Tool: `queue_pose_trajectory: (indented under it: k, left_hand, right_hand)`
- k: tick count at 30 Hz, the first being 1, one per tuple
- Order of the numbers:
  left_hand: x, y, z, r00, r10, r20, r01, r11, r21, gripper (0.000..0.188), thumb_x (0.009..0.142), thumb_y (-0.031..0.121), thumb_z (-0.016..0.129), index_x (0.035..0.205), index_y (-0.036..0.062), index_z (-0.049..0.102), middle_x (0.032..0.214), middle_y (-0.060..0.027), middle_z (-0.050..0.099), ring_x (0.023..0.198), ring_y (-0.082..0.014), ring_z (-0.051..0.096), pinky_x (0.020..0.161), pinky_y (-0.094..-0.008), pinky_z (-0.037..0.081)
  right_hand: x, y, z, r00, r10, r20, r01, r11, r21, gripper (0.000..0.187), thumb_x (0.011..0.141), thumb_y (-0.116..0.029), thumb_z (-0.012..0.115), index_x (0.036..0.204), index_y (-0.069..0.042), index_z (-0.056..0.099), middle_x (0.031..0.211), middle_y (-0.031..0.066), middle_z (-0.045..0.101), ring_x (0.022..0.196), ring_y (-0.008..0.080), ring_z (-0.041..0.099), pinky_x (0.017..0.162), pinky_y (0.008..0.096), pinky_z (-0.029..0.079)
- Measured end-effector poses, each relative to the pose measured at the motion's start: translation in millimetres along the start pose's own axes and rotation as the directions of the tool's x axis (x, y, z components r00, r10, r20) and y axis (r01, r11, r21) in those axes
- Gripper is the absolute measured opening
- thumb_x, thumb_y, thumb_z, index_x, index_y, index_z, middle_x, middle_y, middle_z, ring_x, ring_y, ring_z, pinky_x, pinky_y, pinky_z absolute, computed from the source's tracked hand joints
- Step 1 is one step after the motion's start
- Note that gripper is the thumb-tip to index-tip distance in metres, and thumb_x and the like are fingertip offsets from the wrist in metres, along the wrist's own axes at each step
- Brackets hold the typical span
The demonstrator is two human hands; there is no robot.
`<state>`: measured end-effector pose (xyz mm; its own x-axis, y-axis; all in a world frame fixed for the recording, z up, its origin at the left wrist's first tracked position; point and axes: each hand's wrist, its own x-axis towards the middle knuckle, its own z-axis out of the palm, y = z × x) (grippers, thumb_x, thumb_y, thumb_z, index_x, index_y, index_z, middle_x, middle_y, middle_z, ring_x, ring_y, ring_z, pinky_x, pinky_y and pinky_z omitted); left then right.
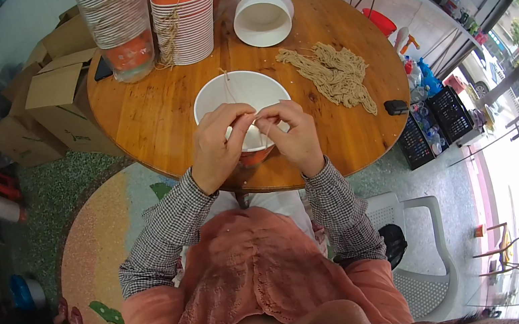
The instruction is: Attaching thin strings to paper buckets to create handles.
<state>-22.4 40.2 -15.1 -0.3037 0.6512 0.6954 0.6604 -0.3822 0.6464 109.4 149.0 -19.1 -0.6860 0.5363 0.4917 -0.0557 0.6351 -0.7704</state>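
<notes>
On the round wooden table (147, 136) before me stands a paper bucket (204, 101), white inside with some orange on its outer wall. A thin tan cord (229, 88) runs from the bucket's far rim down inside it toward my fingers. My left hand (219, 142) and my right hand (296, 134) meet over the near part of the bucket's mouth. Both pinch thumb to finger on the cord, their tips almost touching. The exact loop or knot between them is too small to make out. To the right lies a loose heap of tan cords (331, 76).
Tall stacks of nested paper buckets (185, 28) rise at the table's far left. A plastic-wrapped white bucket stack (263, 22) lies on its side nearby. A small black object (395, 107) sits by the right edge. Cardboard boxes (59, 98), black crates (452, 114) and a chair (434, 256) surround the table.
</notes>
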Motion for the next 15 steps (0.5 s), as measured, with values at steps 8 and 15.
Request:
queue_pose_trajectory:
  k: [8,15]
  left_hand:
    - [-10,-1,-10,0.982,-0.165,0.090,0.170,0.985,-0.041,0.015,0.089,0.004,0.057,0.103,-0.0016,0.056,0.088,-0.0094,0.065,0.082,-0.0129,0.064,0.071,-0.0245,0.050]
    - [-1,19,-3,0.947,-0.274,0.169,0.307,0.926,-0.221,0.025,0.080,0.012,0.065,0.100,0.0004,0.055,0.077,-0.0110,0.069,0.068,-0.0263,0.066,0.065,-0.0353,0.048]
  right_hand:
    - [-2,5,13,0.982,0.099,-0.159,-0.042,0.943,0.331,0.008,0.080,-0.008,0.069,0.082,-0.001,0.065,0.076,0.0013,0.061,0.071,0.0122,0.054,0.075,0.0271,0.044]
    - [-1,4,16,0.975,0.059,-0.214,0.012,0.948,0.317,0.011,0.079,-0.006,0.072,0.081,0.000,0.063,0.077,0.0026,0.060,0.074,0.0099,0.054,0.070,0.0233,0.045]
